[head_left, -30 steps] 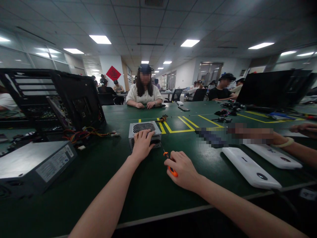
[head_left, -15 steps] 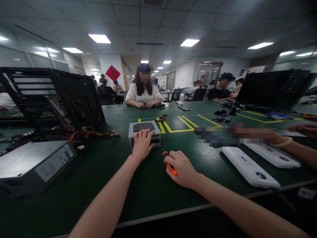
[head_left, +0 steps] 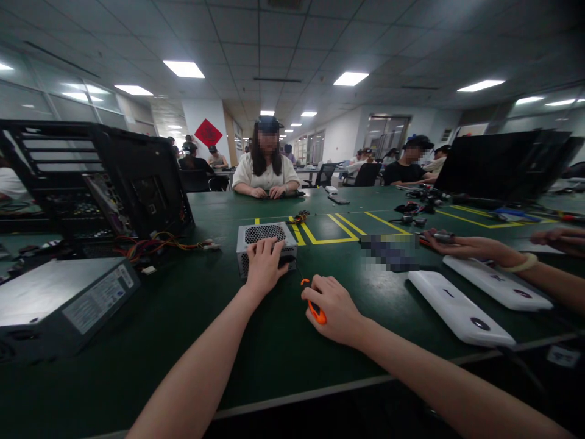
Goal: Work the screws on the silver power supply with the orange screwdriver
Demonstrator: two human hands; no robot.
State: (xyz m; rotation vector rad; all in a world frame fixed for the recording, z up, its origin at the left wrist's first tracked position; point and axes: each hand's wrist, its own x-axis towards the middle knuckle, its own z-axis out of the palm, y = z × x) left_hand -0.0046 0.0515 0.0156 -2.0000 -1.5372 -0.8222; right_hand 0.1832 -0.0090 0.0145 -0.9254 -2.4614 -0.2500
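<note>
A grey metal computer power supply [head_left: 265, 233] with a perforated grille sits on the green table in front of me. My left hand [head_left: 264, 265] lies over its near side, fingers on the top and thumb at the right, gripping it. In my right hand [head_left: 339, 312] is a screwdriver [head_left: 317, 313] with an orange and black handle. Its thin shaft slants up and left towards the power supply's near right corner; whether the tip touches is hard to see. Loose wires [head_left: 300, 216] lie behind the unit.
A larger power supply [head_left: 98, 299] and an opened black computer case [head_left: 153, 189] with cables stand on the left. Two white devices [head_left: 461, 308] lie on the right, near another person's hand [head_left: 475, 249]. A person [head_left: 265, 171] sits opposite. Yellow tape [head_left: 333, 242] marks the table.
My hands, the power supply and the screwdriver stay almost where they were. The view has shifted very slightly. The neighbour's hand on the right now shows unblurred, holding a tool.
</note>
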